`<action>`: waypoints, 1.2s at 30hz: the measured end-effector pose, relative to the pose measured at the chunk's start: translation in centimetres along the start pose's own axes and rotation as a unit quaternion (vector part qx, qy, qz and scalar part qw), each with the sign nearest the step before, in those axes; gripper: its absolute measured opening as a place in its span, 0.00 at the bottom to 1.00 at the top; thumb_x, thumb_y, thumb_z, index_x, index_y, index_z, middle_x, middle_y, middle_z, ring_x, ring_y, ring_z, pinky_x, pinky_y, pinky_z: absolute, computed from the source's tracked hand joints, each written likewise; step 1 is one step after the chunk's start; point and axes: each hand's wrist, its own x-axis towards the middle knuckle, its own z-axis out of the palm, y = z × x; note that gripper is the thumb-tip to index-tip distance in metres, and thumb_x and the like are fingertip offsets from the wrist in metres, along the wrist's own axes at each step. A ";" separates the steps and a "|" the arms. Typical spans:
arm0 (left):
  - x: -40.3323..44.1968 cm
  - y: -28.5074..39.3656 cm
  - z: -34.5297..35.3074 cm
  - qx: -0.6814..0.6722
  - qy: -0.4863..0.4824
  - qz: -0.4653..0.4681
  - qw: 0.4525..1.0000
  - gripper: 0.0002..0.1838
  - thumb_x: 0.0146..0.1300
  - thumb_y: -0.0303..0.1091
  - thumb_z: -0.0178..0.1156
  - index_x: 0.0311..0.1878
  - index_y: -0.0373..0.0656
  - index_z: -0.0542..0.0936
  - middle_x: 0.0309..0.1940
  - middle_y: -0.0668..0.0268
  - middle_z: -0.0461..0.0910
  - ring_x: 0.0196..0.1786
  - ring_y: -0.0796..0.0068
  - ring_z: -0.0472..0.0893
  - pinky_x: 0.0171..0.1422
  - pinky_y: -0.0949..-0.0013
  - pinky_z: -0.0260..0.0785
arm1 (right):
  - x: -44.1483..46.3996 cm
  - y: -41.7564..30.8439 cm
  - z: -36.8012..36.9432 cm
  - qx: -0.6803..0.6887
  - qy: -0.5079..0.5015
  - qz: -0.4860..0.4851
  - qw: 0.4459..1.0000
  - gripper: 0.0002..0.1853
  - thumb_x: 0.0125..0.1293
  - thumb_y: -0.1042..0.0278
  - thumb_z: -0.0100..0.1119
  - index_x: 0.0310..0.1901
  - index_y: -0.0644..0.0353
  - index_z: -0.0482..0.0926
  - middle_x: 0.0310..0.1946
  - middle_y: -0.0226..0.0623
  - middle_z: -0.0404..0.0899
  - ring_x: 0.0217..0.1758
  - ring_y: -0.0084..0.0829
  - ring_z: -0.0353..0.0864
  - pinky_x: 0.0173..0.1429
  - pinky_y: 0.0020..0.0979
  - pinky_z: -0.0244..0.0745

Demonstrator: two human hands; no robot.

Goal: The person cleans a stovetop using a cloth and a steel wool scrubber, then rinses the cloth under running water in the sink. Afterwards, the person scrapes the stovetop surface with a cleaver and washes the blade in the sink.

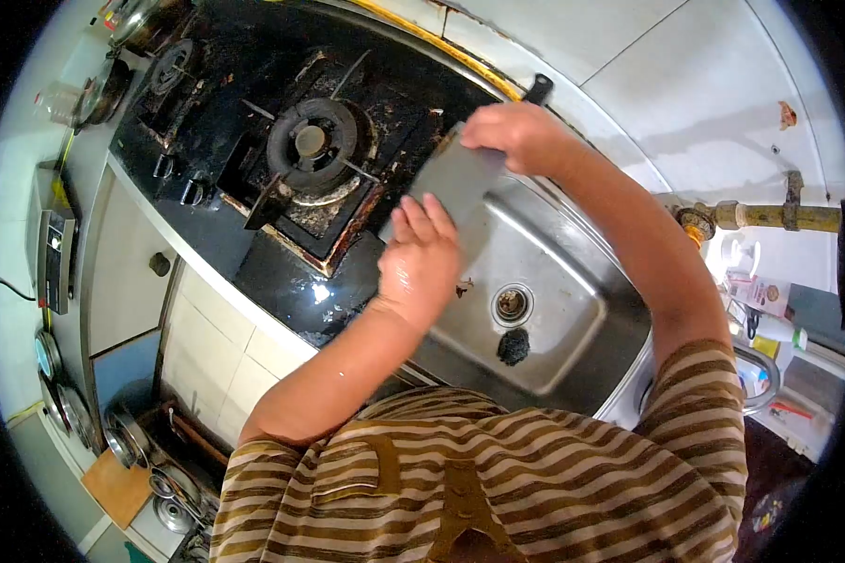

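A flat grey metal panel (462,178) is held slantwise over the far left edge of the steel sink (591,314). My right hand (521,137) is closed round its upper end, the fingers bent over the edge. A black looped piece (538,89) shows just beyond that hand; whether it belongs to the panel I cannot tell. My left hand (417,258), wet on the back, lies against the panel's lower part with its fingers stretched out; its thumb is hidden. In the basin a dark scrubbing pad (514,346) lies beside the drain (512,303).
A grimy black gas hob (312,143) with burners stands left of the sink. Wet patches shine on the black counter (291,286). On the right are a pipe (770,217) and a shelf with bottles (770,328). Pots (127,436) sit at lower left.
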 end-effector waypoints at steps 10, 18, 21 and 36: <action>0.2 1.9 -0.4 0.014 -0.035 0.028 0.999 0.26 0.60 0.32 0.51 0.62 0.31 0.69 0.56 0.42 0.74 0.53 0.57 0.81 0.34 0.67 0.80 | -0.7 0.8 -0.7 -0.021 -0.068 0.020 0.997 0.23 0.38 0.81 0.63 0.43 0.56 0.79 0.44 0.34 0.79 0.49 0.40 0.78 0.49 0.36 0.76; 1.8 -0.5 0.3 -0.007 -0.011 0.010 1.000 0.27 0.59 0.33 0.51 0.60 0.28 0.69 0.52 0.41 0.76 0.49 0.56 0.82 0.37 0.69 0.80 | 1.3 1.7 -0.1 -0.017 -0.014 -0.008 1.000 0.24 0.38 0.85 0.62 0.43 0.56 0.80 0.44 0.34 0.80 0.48 0.41 0.79 0.50 0.38 0.75; 0.1 1.2 -0.9 -0.021 -0.023 0.034 0.999 0.27 0.59 0.33 0.51 0.61 0.28 0.69 0.53 0.39 0.75 0.50 0.54 0.82 0.34 0.68 0.79 | -0.5 0.2 -1.4 -0.022 -0.058 0.007 0.998 0.24 0.38 0.85 0.62 0.42 0.56 0.80 0.44 0.34 0.80 0.48 0.41 0.79 0.50 0.38 0.76; -2.8 -0.7 0.7 0.017 -0.002 0.010 1.000 0.26 0.60 0.32 0.50 0.61 0.29 0.69 0.56 0.40 0.74 0.54 0.54 0.80 0.36 0.68 0.80 | -0.4 -2.6 2.0 -0.002 0.045 -0.029 0.999 0.22 0.41 0.82 0.59 0.44 0.62 0.79 0.43 0.40 0.80 0.46 0.44 0.79 0.49 0.39 0.76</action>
